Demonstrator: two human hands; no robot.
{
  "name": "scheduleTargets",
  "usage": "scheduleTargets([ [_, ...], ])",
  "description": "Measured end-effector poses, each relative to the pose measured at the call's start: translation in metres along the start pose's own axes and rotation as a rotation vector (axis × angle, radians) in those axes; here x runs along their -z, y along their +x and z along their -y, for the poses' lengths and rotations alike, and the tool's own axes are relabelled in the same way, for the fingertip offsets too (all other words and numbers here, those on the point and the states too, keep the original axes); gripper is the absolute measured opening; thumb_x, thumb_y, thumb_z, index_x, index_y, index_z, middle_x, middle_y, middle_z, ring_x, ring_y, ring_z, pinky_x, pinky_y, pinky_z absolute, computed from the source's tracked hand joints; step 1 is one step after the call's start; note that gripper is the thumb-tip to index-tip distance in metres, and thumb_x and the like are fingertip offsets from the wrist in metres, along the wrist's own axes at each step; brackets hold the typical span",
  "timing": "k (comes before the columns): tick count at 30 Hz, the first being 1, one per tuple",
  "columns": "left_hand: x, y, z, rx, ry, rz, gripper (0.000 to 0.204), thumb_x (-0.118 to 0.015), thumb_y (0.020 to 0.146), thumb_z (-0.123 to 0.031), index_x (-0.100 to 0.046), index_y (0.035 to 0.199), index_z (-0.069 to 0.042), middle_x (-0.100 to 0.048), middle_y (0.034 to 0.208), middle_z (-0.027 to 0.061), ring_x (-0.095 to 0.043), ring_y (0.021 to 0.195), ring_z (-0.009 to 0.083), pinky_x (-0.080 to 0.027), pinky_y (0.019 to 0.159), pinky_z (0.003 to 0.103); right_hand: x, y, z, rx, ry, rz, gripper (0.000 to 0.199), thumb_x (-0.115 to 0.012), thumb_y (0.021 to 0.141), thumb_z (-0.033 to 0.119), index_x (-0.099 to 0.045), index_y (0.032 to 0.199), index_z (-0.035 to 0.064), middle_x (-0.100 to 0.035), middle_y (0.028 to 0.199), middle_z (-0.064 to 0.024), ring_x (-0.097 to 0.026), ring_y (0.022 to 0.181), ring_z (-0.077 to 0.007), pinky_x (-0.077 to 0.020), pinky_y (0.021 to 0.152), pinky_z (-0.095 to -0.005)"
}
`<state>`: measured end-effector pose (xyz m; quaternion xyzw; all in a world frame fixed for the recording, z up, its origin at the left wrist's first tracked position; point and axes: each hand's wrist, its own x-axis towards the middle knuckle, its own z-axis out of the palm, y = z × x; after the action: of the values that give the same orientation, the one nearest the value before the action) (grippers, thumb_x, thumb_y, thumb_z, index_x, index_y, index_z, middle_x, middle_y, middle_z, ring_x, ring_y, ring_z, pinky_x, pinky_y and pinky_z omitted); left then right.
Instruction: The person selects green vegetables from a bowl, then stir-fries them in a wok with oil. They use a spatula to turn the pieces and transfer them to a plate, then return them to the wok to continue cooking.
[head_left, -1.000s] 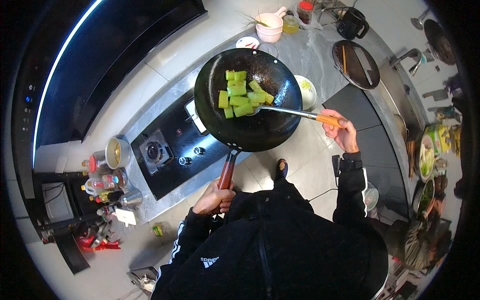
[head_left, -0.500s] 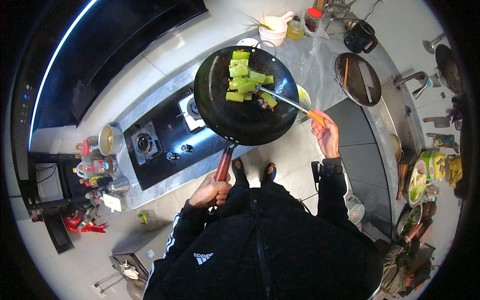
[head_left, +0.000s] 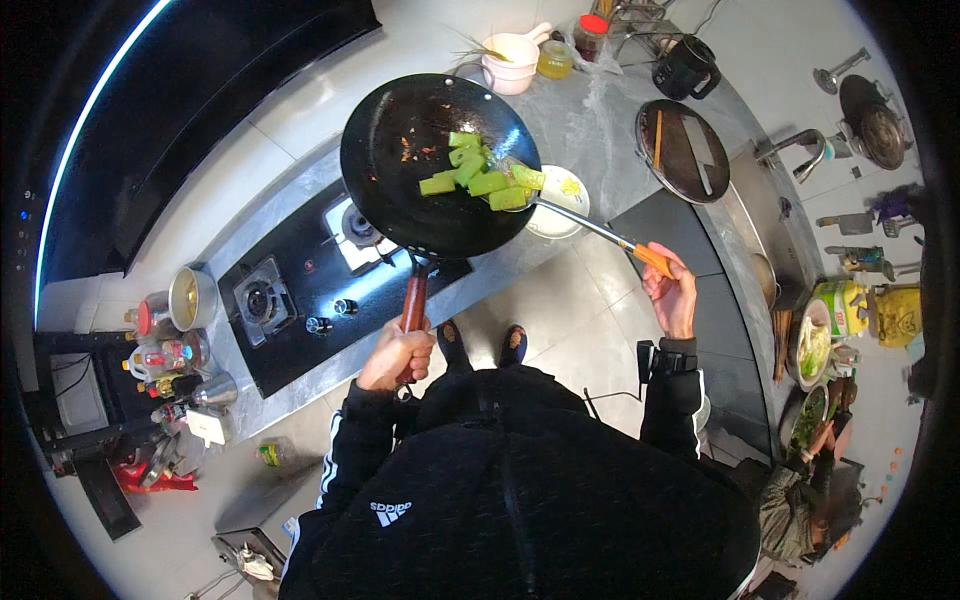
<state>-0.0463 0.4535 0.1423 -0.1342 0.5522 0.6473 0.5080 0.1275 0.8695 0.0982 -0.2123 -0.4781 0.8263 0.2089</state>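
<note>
Fingers wrapped round the brown handle, my left hand [head_left: 398,358] holds a black wok [head_left: 395,190] up over the counter, beside the stove. Flat green vegetable pieces [head_left: 466,165] lie in the wok, bunched toward its right side. My right hand [head_left: 672,290] grips the orange handle of a metal spatula [head_left: 590,225]. The spatula's head is among the pieces at the wok's right rim, partly covered by them. Just right of the wok, a white dish [head_left: 575,222] with some yellow-green food stands on the counter, partly hidden behind the wok.
The black gas stove [head_left: 290,335] lies at left, with bottles and a pot [head_left: 193,298] past it. A pink dipper [head_left: 511,62], jars and a black kettle [head_left: 686,68] stand at the back. A round board with a cleaver [head_left: 697,155] is near the sink. Another person's hand [head_left: 818,440] is at right.
The vegetable pieces have slid down and right toward the wok's rim. The spatula has drawn outward to the right. More of the white dish shows, and the whole view has shifted slightly.
</note>
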Motion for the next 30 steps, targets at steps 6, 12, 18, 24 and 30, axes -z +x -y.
scheduleTargets([
  [6,0.004,0.014,-0.004,-0.031,0.022,-0.014,0.026,-0.061,0.081,0.0,-0.043,0.097,-0.009,-0.041,0.06,-0.0026,-0.039,0.041,0.0073,-0.035,0.038,0.024,0.017,-0.009,0.026,0.044,-0.004,-0.088,0.053,-0.051,0.094,0.031,-0.054,0.13,-0.0091,-0.065,0.082,-0.0113,-0.054,0.064,-0.0139,-0.0438,0.058,-0.0248],
  [12,0.008,0.022,-0.004,-0.077,0.037,-0.064,0.026,-0.06,0.08,0.001,-0.044,0.096,-0.011,-0.04,0.062,-0.0046,-0.038,0.042,0.0058,-0.032,0.037,0.023,0.034,-0.01,0.047,0.125,-0.144,-0.11,0.054,-0.051,0.095,0.031,-0.053,0.132,-0.009,-0.064,0.083,-0.0102,-0.053,0.064,-0.0127,-0.0437,0.058,-0.0248],
  [18,0.009,0.025,-0.006,-0.063,0.082,-0.104,0.027,-0.062,0.079,0.001,-0.042,0.095,-0.009,-0.042,0.061,-0.0016,-0.042,0.043,0.0087,-0.037,0.039,0.026,0.021,0.007,0.031,0.03,-0.47,-0.13,0.04,-0.049,0.094,0.018,-0.065,0.122,-0.0051,-0.066,0.08,-0.0064,-0.053,0.062,-0.0094,-0.0425,0.057,-0.0232],
  [24,0.008,0.031,-0.005,-0.064,0.118,-0.104,0.026,-0.061,0.078,0.001,-0.042,0.094,-0.009,-0.042,0.061,-0.001,-0.042,0.043,0.0096,-0.036,0.039,0.026,-0.008,-0.006,0.022,0.081,-0.928,0.041,0.033,-0.056,0.092,0.005,-0.065,0.123,-0.0012,-0.069,0.097,-0.0059,-0.063,0.086,-0.0139,-0.0504,0.078,-0.0284],
  [30,0.005,0.044,-0.003,-0.082,0.235,-0.074,0.025,-0.06,0.078,0.001,-0.042,0.093,-0.009,-0.043,0.061,0.0003,-0.042,0.043,0.0107,-0.036,0.039,0.027,-0.019,-0.028,0.045,0.259,-1.102,0.205,0.028,-0.059,0.091,0.002,-0.064,0.118,0.0,-0.067,0.107,-0.008,-0.063,0.095,-0.0168,-0.0486,0.086,-0.0311],
])
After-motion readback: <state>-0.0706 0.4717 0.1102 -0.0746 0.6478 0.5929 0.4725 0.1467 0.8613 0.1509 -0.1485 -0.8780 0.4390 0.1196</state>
